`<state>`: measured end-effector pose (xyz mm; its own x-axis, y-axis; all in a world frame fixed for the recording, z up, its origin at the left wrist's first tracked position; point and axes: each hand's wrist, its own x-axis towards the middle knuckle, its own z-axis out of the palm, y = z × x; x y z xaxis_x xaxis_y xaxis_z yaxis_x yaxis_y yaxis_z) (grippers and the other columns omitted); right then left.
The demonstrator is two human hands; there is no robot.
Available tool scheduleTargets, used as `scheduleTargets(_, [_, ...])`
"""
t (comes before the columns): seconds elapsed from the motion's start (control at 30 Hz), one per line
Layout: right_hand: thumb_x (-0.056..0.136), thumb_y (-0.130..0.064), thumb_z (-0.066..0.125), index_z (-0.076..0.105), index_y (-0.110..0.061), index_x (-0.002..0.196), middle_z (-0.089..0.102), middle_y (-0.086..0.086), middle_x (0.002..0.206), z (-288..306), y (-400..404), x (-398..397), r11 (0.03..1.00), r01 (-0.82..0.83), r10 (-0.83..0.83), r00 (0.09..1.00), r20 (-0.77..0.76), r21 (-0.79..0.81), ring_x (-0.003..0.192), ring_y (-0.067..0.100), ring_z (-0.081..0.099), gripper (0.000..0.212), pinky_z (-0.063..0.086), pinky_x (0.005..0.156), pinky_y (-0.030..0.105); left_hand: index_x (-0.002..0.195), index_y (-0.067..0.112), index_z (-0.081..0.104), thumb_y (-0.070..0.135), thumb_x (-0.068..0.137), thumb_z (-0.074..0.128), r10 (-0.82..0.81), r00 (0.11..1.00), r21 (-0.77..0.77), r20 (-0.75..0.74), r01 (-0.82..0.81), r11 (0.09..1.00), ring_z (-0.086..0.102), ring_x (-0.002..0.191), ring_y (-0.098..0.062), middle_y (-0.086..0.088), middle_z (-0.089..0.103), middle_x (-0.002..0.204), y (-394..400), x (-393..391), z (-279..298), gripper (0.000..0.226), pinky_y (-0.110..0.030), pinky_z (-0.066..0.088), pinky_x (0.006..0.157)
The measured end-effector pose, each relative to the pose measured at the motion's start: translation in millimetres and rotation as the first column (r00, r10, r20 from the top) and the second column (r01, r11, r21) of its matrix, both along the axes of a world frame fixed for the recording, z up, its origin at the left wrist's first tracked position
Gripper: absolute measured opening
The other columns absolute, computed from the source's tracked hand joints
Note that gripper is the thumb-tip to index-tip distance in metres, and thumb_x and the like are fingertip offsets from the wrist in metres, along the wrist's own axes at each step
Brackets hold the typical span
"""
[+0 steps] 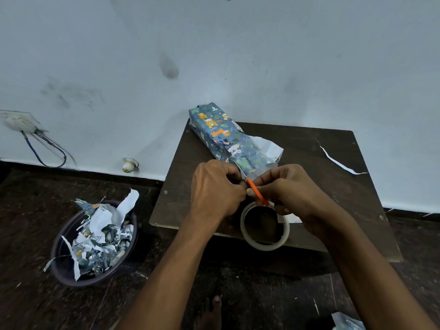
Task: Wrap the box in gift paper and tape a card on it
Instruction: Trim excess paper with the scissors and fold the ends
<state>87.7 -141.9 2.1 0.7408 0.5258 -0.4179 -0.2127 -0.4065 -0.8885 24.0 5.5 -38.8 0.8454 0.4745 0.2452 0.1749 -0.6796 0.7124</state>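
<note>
The box (221,134), wrapped in blue animal-print gift paper, lies diagonally at the back of a low dark wooden table (321,186). Its near end is loose, with white paper flaps sticking out. In front of that end, my right hand (292,194) grips small orange-handled scissors (256,190) whose blades point up-left toward the box. My left hand (214,189) is curled, its fingertips pinching a strip of clear tape beside the blades. The tape roll (264,226) hangs just below both hands over the table's front edge. A white piece of paper (294,219) peeks out under my right hand.
A dark bowl (64,265) full of gift-paper scraps stands on the floor to the left. A thin white paper strip (338,161) lies at the table's right edge. The wall rises directly behind the table. My foot (212,313) is below, and a paper scrap (347,321) at bottom right.
</note>
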Motion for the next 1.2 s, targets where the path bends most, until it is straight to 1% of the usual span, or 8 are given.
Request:
scheduleTargets(0.1, [0.084, -0.003, 0.074, 0.074, 0.007, 0.084, 0.062, 0.02, 0.066, -1, 1, 1, 1.0, 0.018, -0.017, 1.0, -0.012, 0.021, 0.035, 0.005, 0.037, 0.01, 0.024, 0.037, 0.016, 0.057, 0.017, 0.069, 0.02, 0.069, 0.08, -0.022, 1.0, -0.002, -0.02, 0.022, 1.0, 0.056, 0.049, -0.004, 0.009, 0.056, 0.048, -1, -1, 1, 0.017, -0.021, 0.038, 0.049])
scheduleTargets(0.27, [0.08, -0.006, 0.078, 0.069, 0.015, 0.085, 0.059, 0.023, 0.064, -6, 5, 5, 0.999, 0.044, -0.043, 0.999, 0.024, -0.003, 0.035, 0.009, 0.033, 0.023, 0.026, 0.037, 0.017, 0.056, 0.017, 0.067, 0.024, 0.064, 0.077, -0.07, 0.997, -0.008, -0.03, 0.069, 0.998, 0.053, 0.047, -0.006, 0.008, 0.053, 0.046, -5, -3, 3, 0.014, -0.025, 0.04, 0.045])
scheduleTargets(0.37, [0.08, -0.004, 0.079, 0.074, 0.009, 0.081, 0.062, 0.018, 0.061, -6, 4, 5, 0.999, 0.032, -0.032, 0.999, 0.033, 0.005, 0.035, 0.008, 0.037, 0.014, 0.027, 0.036, 0.017, 0.057, 0.016, 0.068, 0.03, 0.063, 0.072, -0.058, 0.998, 0.004, -0.034, 0.058, 0.998, 0.057, 0.05, -0.012, 0.005, 0.055, 0.048, -5, -3, 2, 0.015, -0.029, 0.043, 0.046])
scheduleTargets(0.47, [0.08, 0.0, 0.079, 0.076, 0.005, 0.079, 0.063, 0.016, 0.059, -6, 3, 7, 0.999, 0.028, -0.029, 0.999, 0.029, 0.023, 0.036, 0.006, 0.042, 0.006, 0.029, 0.035, 0.016, 0.056, 0.02, 0.067, 0.035, 0.062, 0.071, -0.05, 0.998, -0.005, -0.039, 0.05, 0.999, 0.055, 0.049, -0.008, 0.008, 0.055, 0.05, -5, -2, 1, 0.016, -0.024, 0.041, 0.047])
scheduleTargets(0.77, [0.083, 0.0, 0.078, 0.075, 0.01, 0.086, 0.059, 0.014, 0.057, -7, 2, 12, 1.0, 0.014, -0.014, 1.0, 0.007, 0.001, 0.037, 0.009, 0.037, 0.011, 0.025, 0.037, 0.016, 0.051, 0.027, 0.056, 0.032, 0.064, 0.075, -0.039, 0.999, -0.032, -0.032, 0.038, 0.999, 0.044, 0.046, -0.002, 0.012, 0.046, 0.045, -6, -1, 0, 0.023, -0.016, 0.03, 0.049])
scheduleTargets(0.87, [0.083, 0.0, 0.075, 0.074, 0.01, 0.085, 0.059, 0.018, 0.061, -8, 0, 10, 0.999, 0.016, -0.015, 1.0, -0.007, 0.04, 0.036, 0.008, 0.035, 0.01, 0.023, 0.036, 0.017, 0.051, 0.024, 0.058, 0.023, 0.068, 0.08, -0.046, 0.999, -0.037, -0.012, 0.045, 0.998, 0.047, 0.045, -0.002, 0.013, 0.048, 0.044, -6, -1, -1, 0.028, -0.013, 0.03, 0.048])
scheduleTargets(1.03, [0.08, -0.001, 0.074, 0.076, 0.005, 0.082, 0.059, 0.019, 0.064, -7, -6, 14, 0.998, 0.032, -0.029, 0.998, -0.051, 0.061, 0.038, 0.008, 0.032, 0.006, 0.021, 0.038, 0.018, 0.056, 0.015, 0.066, 0.021, 0.073, 0.081, -0.059, 0.998, -0.068, -0.008, 0.058, 0.996, 0.053, 0.047, -0.002, 0.008, 0.055, 0.047, -7, 1, -2, 0.023, -0.016, 0.035, 0.048])
scheduleTargets(1.2, [0.082, 0.002, 0.07, 0.077, 0.002, 0.082, 0.062, 0.022, 0.068, -5, -20, 25, 1.0, 0.018, -0.018, 0.998, -0.063, -0.016, 0.047, 0.012, 0.023, 0.008, 0.018, 0.042, 0.019, 0.075, 0.02, 0.08, 0.019, 0.076, 0.084, -0.141, 0.98, -0.147, -0.137, 0.12, 0.982, 0.06, 0.054, 0.005, 0.011, 0.07, 0.064, 7, 7, 7, 0.004, -0.01, 0.046, 0.056])
